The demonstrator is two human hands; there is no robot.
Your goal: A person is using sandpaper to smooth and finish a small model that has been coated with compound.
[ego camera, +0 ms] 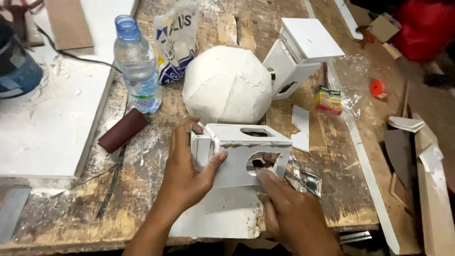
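Note:
My left hand (pixel 186 167) grips the left end of a small white box-shaped model piece (pixel 237 156) with cut-out openings on its top and front. It stands on a white board (pixel 215 215) at the near edge of the wooden workbench (pixel 327 161). My right hand (pixel 289 211) holds a small dark piece of sandpaper (pixel 265 162) pinched at its fingertips, pressed into the round opening on the front face. Just behind the box sits a large white plaster dome (pixel 227 85).
A clear water bottle (pixel 137 64) and a printed bag (pixel 176 40) stand at the back. A dark sandpaper roll (pixel 122 130) lies left. Another white model part (pixel 296 54) leans behind the dome. Right: crayon box (pixel 329 99), scraps, wooden strips (pixel 429 189). A white panel (pixel 52 109) covers the left.

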